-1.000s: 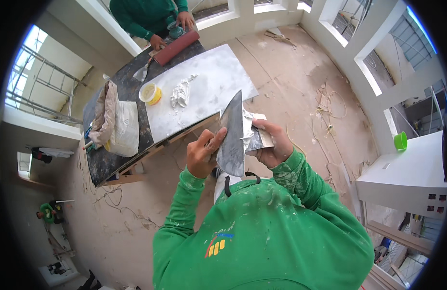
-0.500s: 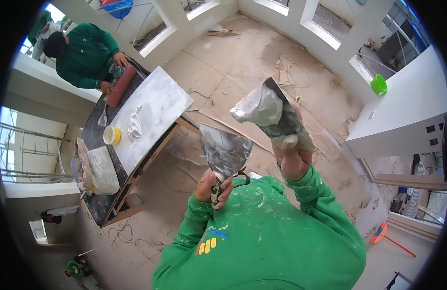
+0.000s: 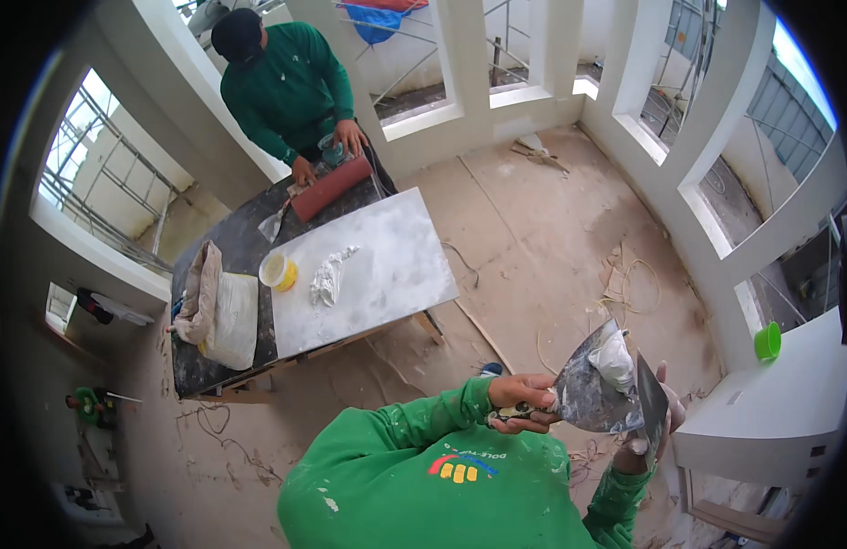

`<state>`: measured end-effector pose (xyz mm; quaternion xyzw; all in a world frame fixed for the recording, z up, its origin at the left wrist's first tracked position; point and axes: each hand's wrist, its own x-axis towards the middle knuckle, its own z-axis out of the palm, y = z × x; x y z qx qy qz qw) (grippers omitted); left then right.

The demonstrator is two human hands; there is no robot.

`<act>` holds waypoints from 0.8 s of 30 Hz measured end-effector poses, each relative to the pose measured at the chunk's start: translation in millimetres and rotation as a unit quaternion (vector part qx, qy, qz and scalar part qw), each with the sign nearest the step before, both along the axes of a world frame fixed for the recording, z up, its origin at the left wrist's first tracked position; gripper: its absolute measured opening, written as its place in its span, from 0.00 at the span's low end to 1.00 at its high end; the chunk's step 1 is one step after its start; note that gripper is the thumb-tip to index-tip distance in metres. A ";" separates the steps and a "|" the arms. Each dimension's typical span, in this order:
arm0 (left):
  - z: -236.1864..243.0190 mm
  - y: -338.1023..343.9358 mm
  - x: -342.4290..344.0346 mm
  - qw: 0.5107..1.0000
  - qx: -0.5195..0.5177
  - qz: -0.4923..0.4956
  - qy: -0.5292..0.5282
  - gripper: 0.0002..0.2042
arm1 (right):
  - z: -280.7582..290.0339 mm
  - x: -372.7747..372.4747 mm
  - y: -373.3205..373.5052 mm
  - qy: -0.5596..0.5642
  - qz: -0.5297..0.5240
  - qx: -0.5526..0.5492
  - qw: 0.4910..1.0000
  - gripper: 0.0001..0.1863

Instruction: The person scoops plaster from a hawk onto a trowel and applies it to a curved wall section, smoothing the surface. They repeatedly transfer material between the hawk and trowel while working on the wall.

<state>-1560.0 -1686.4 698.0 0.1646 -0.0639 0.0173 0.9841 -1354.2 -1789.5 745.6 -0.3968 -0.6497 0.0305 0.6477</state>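
Right in front of the chest, a wide steel putty knife with a dark handle carries a lump of white plaster near its upper edge; the left hand is clenched round the handle, so the blade's long axis runs from that grip rightward and up. Just right of the knife and touching its far edge, a second, darker flat blade stands edge-on in the right hand, whose fingers wrap behind it. Well up and left of the knife, another person in green presses a red roller on a dark work table with a white board.
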 end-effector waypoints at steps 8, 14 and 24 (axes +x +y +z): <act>46.8 129.2 36.7 0.887 0.425 0.125 0.129 0.08 | -15.9 47.5 66.2 0.305 -0.140 -0.239 0.911 0.14; 20.7 166.5 119.1 0.464 0.765 0.445 0.038 0.26 | -9.9 63.6 99.6 0.748 0.044 -0.192 0.634 0.17; -62.8 188.2 220.0 0.318 0.908 0.263 -0.069 0.38 | 25.3 172.3 71.9 0.697 0.093 -0.186 0.686 0.15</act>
